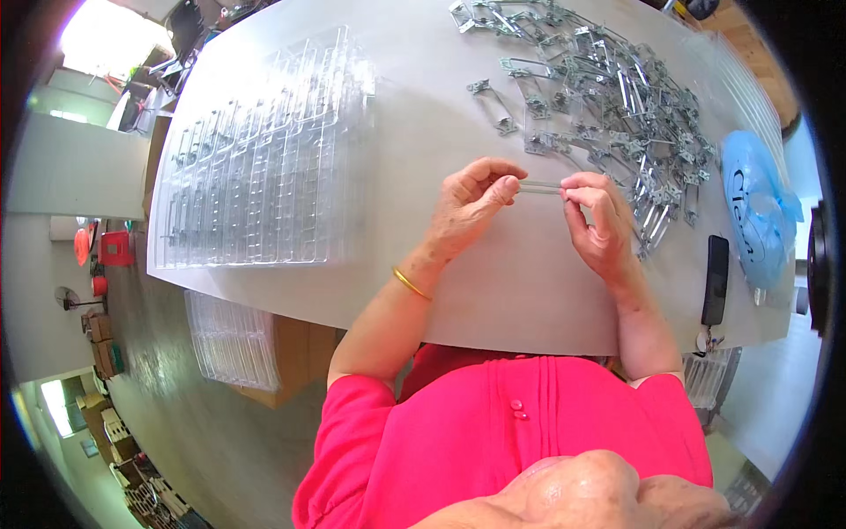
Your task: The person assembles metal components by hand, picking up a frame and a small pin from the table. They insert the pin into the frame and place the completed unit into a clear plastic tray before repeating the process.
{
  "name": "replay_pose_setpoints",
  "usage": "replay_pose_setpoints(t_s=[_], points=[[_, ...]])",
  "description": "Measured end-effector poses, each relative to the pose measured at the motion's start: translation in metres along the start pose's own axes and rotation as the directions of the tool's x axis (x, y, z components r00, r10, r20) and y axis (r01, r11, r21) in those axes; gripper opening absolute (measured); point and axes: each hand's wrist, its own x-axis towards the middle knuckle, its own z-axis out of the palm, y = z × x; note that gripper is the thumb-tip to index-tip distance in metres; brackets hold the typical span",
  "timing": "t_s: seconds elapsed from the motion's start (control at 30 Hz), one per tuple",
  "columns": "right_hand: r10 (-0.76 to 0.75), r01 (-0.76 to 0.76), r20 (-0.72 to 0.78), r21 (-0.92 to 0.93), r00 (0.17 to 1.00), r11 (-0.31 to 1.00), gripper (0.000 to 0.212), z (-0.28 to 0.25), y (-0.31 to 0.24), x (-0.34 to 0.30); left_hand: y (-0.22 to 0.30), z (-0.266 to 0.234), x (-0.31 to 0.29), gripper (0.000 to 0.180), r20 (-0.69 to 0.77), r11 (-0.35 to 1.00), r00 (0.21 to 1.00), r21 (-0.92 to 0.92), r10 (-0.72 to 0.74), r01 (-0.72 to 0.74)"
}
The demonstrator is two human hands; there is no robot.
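Metal part [539, 187], held over the white table [414, 132].
Left hand [476, 196] and right hand [603, 222]: fingertips clamped on opposite ends. Probably light, stiff, slightly slick; best gripped at the ends, without bending.

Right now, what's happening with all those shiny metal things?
A person's left hand and right hand hold a slim metal part between them, above the white table. A pile of metal parts lies to the right; to the left sits a clear plastic tray holding more. A dark phone lies far right.
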Motion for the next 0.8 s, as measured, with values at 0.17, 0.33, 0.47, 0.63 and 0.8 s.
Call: replay_pose_setpoints(t_s=[0.17, 0.33, 0.47, 0.63, 0.8], points=[[0.137, -0.135, -0.004, 0.128, 0.991, 0.983, 0.023, -0.001, 0.005, -0.001, -0.002, 0.007, 0.003, 0.022, -0.068, 0.996, 0.994, 0.045, 0.084, -0.081], [0.210, -0.199, -0.049, 0.173, 0.976, 0.964, 0.020, 0.000, 0.004, 0.001, 0.003, 0.010, 0.003, 0.031, -0.097, 0.913, 0.979, 0.389, 0.177, -0.126], [0.278, -0.264, -0.033, 0.224, 0.960, 0.938, 0.018, 0.001, 0.003, 0.000, 0.000, 0.012, 0.002, 0.042, -0.049, 0.750, 0.956, 0.633, 0.288, -0.193], [0.281, -0.267, -0.031, 0.228, 0.959, 0.936, 0.018, 0.002, 0.008, -0.002, -0.002, 0.013, 0.003, 0.043, -0.007, 0.642, 0.957, 0.743, 0.290, -0.189], [0.298, -0.283, -0.033, 0.230, 0.954, 0.931, 0.017, 0.001, 0.005, -0.001, -0.002, 0.016, 0.001, 0.045, -0.003, 0.574, 0.954, 0.799, 0.299, -0.177]])
